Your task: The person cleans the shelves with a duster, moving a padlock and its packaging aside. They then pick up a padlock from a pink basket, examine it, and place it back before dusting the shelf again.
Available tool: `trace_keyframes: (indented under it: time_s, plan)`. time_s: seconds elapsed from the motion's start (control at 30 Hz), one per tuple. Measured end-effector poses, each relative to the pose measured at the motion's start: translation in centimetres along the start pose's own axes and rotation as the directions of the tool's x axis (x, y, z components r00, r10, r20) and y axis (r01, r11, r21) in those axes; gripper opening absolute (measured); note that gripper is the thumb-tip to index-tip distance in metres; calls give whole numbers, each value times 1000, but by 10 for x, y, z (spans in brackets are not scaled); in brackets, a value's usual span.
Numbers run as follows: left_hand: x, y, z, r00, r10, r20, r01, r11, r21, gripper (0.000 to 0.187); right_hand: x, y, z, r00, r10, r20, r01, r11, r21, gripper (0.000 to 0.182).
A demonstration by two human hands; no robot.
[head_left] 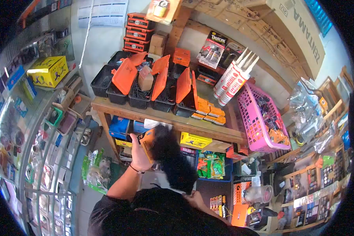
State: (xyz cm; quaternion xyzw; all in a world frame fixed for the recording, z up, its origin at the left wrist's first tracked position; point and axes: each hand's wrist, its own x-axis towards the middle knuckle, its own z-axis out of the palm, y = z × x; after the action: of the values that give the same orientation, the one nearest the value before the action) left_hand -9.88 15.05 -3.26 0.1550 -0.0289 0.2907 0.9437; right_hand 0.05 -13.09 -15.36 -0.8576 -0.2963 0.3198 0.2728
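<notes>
My left hand, a dark band at its wrist, grips an orange and black box in front of the shelf's edge. A black fluffy duster rises beside the box and hides part of its right side; its outline is blurred. At the duster's lower end is my right hand, closed around what looks like its handle, with the fingers partly hidden. Just beyond stands a wooden shelf with black bins under raised orange lids.
White sealant tubes and a pink basket stand on the shelf's right. A glass display case runs along the left. Packets in a blue tray sit under the shelf. Wooden racks line the right.
</notes>
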Motion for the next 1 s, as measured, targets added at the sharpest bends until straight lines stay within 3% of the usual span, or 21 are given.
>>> trace_keyframes:
  time_s: [0.1,0.17,0.23,0.3,0.37,0.43,0.5,0.53,0.57,0.6,0.63,0.67,0.7,0.73,0.77,0.8,0.83,0.87,0.9,0.97,1.0]
  plan:
    - [5,-5,-2,994,-73,84,77,996,-41,94,-5,-30,-8,1000,0,5,0,999,34,44]
    - [24,-4,-22,897,-126,424,104,992,75,93,-5,-32,-8,998,-20,61,20,1000,-6,44]
    - [28,-9,-12,881,-129,455,96,991,95,94,-3,-24,-6,997,-68,-22,71,980,184,42]
    - [19,-19,-11,992,-123,16,124,963,-239,96,1,-10,7,998,-47,-29,52,969,240,41]
    - [23,-24,0,991,-70,-115,60,994,-94,96,6,8,18,999,-32,-30,40,958,283,40]
    - [27,-18,5,933,-169,319,118,978,173,93,10,8,14,964,-264,29,265,949,-173,34]
    - [26,-22,15,928,-122,352,45,974,220,91,21,20,13,964,-246,99,264,927,-267,32]
    - [23,-25,18,996,-62,70,60,998,21,93,30,40,26,992,-90,84,93,995,-26,31]
    - [19,-28,19,973,-52,-227,11,984,-178,95,34,52,34,991,72,114,-95,973,212,30]
    - [20,-29,-20,987,0,-158,-19,992,-121,94,31,46,32,989,66,132,-93,974,208,30]
    - [17,-27,-17,985,16,-172,-37,992,-119,94,23,27,22,991,-85,101,58,970,237,28]
    - [22,-23,-8,991,4,131,1,999,-34,91,24,13,8,968,-243,61,220,941,258,27]
    - [25,-21,-2,907,-38,418,12,998,65,88,28,8,-4,964,-257,74,232,941,248,27]
    - [24,-18,0,927,-63,370,-25,974,227,87,33,6,-16,964,-217,154,214,976,35,27]
    - [23,-24,7,929,-47,367,-40,973,227,87,35,7,-24,962,-158,221,199,963,-181,29]
    - [20,-32,16,992,58,112,-79,977,200,88,41,21,-25,959,-162,234,208,960,-186,29]
    - [18,-37,23,976,153,-152,-124,975,184,89,52,40,-21,960,-228,162,230,973,6,32]
    - [15,-38,24,973,140,-186,-68,936,345,91,59,50,-20,957,-279,79,259,946,196,34]
    - [16,-39,22,970,155,-187,-82,933,349,91,60,44,-27,953,-290,88,270,943,194,34]
    - [22,-40,15,964,44,261,-60,997,55,91,60,32,-42,950,-181,255,240,946,-219,49]
    - [27,-31,17,913,-23,408,-60,980,189,90,58,24,-49,947,-191,260,252,941,-227,49]
